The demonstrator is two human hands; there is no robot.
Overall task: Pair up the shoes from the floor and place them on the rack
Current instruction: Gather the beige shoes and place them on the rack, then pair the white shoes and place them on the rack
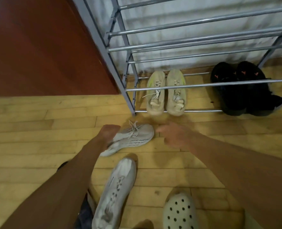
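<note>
A white knit sneaker lies on its side on the wooden floor in front of the metal shoe rack. My left hand grips its heel end. My right hand hovers just right of its toe, fingers loosely curled, holding nothing. A second white sneaker lies nearer to me, toe pointing away. On the rack's bottom shelf stand a beige pair and a black pair with pink marks.
A pale clog with holes is at the bottom edge, right of the near sneaker. A red-brown door stands left of the rack. Behind the rack hangs white fabric. The rack's upper shelves hold nothing in view.
</note>
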